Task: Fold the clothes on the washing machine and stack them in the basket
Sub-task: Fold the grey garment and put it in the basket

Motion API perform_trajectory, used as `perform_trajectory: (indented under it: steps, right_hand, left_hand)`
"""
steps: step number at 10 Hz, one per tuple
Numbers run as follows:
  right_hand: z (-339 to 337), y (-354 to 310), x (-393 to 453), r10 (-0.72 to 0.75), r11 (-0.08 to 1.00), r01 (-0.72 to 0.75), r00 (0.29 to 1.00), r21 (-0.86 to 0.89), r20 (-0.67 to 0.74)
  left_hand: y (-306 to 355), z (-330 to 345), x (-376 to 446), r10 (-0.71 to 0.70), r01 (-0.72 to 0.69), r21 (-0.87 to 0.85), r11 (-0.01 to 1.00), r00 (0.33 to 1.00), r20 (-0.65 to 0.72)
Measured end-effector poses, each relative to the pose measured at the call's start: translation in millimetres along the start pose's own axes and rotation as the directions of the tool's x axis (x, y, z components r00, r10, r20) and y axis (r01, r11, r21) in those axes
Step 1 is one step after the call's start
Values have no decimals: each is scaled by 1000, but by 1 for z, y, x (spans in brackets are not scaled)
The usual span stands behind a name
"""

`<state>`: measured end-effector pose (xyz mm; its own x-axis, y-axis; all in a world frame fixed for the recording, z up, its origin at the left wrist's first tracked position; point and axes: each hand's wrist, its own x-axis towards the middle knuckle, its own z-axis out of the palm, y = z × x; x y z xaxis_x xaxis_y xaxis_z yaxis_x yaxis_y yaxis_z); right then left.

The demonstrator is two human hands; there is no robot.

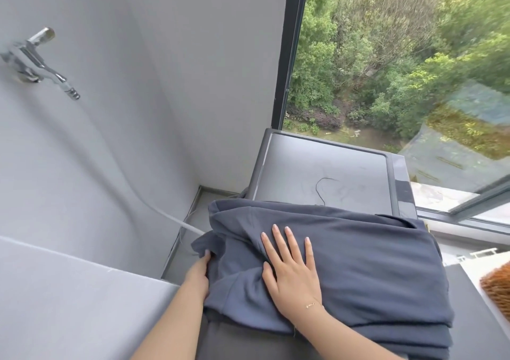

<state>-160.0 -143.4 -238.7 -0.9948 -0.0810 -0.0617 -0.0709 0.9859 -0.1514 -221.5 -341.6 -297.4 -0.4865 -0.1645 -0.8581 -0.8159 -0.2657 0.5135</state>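
From the head view, my right hand point(292, 274) lies flat on the dark blue garment point(358, 265), fingers point(278, 242) spread and straight, pressing the cloth down on the washing machine point(328, 171). My left hand point(200, 270) is at the garment's left edge, where a loose flap hangs past the machine's side — its fingers are mostly tucked behind the fabric, so I cannot tell whether they pinch the flap or only touch it.

The risk I see is on that left side: the flap overhangs the gap by the wall, and if I tug it while my right palm eases off, the whole layered piece could slide off towards the floor. The folds already look uneven, so a careless pull could undo them. The basket point(496, 288) shows only as a woven corner at the right edge — reaching it means carrying the bundle across without letting it sag open.
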Motion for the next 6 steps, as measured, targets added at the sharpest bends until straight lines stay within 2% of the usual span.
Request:
perform_trajectory:
  steps: [1,2,3,4,5,6]
  right_hand:
    - [1,1,-2,-15,1000,15,1000,12,-16]
    - [-3,2,-1,-5,999,4,1000,51,18]
    - [-6,2,3,-14,999,14,1000,53,12]
    - [-8,1,0,-14,996,9,998,83,60]
    - [-22,3,1,-16,948,2,999,318,41]
    - [-61,22,3,179,333,-332,941,882,287]
  left_hand:
    - [18,3,-21,61,-57,-238,970,998,9]
    - [45,7,-43,219,-161,-613,774,976,20]
    - [72,-4,-69,358,-242,-735,633,934,1]
    - [87,-11,-92,456,-290,-717,633,889,43]
    - [100,-8,-114,564,-444,-574,688,825,38]
    - [107,7,-143,762,-713,-270,647,595,254]
